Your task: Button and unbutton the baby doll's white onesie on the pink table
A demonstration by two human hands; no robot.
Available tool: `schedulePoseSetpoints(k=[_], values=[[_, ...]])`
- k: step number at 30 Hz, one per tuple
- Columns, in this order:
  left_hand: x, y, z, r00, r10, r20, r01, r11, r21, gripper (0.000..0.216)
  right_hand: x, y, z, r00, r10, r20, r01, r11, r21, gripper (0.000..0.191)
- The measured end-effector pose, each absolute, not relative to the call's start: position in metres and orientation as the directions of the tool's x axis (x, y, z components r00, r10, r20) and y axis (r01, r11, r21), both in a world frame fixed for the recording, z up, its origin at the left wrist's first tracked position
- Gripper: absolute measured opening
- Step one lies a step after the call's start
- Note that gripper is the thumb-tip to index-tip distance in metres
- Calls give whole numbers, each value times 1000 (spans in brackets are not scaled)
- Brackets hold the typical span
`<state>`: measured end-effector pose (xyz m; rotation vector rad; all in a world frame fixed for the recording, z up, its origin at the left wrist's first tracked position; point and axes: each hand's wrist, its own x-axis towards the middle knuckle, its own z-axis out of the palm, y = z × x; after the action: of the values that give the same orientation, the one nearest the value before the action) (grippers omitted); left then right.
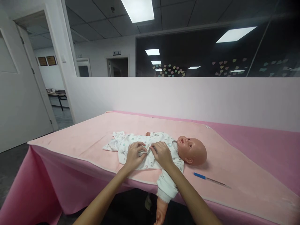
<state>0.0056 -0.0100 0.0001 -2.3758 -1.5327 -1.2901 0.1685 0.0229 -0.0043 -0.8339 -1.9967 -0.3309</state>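
Observation:
A baby doll (pixel 194 151) lies on its back, head to the right, dressed in a white printed baby outfit (pixel 150 163). On the front of the outfit, my left hand (pixel 136 154) pinches the fabric edge at the middle of the body. Just to its right, my right hand (pixel 161 152) has its fingers closed on the same edge, near the chest. A small raised fold shows between the fingertips; any fastener there is too small to make out. One doll arm (pixel 161 208) hangs over the table's near edge, its sleeve beside my right forearm.
A blue-capped pen (pixel 211 179) lies right of the doll. Beneath both is a peach blanket (pixel 89 134) over a pink tablecloth (pixel 262 147). A white half wall (pixel 187 100) with glass above borders the far side; a door (pixel 23 81) stands at left.

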Motion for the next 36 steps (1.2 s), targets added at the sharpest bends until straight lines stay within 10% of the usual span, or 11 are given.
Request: schedulePoseSetpoints(k=[15, 23, 36], values=[[6, -14, 4, -118, 700, 705, 741, -410, 531, 7, 170, 21, -5, -246, 422, 873, 653, 737, -172, 11], [14, -18, 5, 209, 669, 714, 803, -534, 265, 13, 170, 20, -4, -294, 433, 852, 673, 727, -137, 9], [11, -14, 5, 172, 712, 681, 790, -513, 336, 17, 218, -41, -3, -6, 328, 945, 675, 698, -239, 21]])
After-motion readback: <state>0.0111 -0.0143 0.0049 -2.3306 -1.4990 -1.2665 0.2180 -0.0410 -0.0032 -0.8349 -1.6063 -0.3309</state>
